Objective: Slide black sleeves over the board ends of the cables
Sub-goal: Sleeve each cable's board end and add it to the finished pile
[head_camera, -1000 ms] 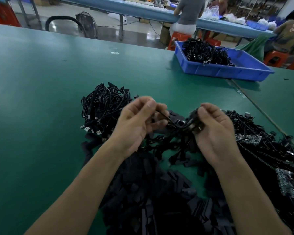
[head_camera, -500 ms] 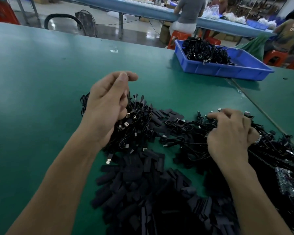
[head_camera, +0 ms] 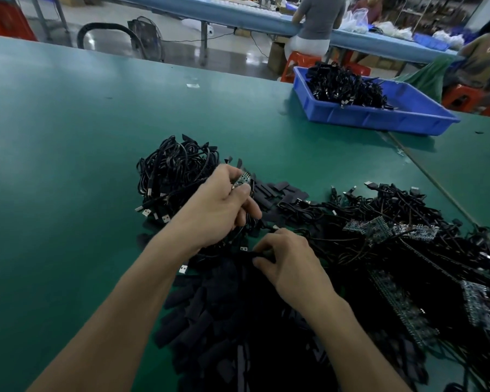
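My left hand [head_camera: 222, 207] grips a cable by its small circuit board end [head_camera: 242, 179], the board sticking out past the thumb. Just below it, my right hand [head_camera: 287, 261] pinches a flat black sleeve [head_camera: 256, 254] at the top of the heap of loose black sleeves [head_camera: 224, 321] in front of me. A bundle of black USB cables [head_camera: 170, 176] lies to the left of my left hand. To the right spreads a tangle of cables with bare boards [head_camera: 391, 230].
A blue bin [head_camera: 379, 117] holding more black cables stands at the far right of the green table [head_camera: 68, 165]. A seam runs diagonally across the table at right. Beyond the table, people sit at another bench on red stools.
My left hand came down from above the cable bundle, now holding a board end. My right hand left the tangle at right and moved left to pinch a sleeve on the heap.
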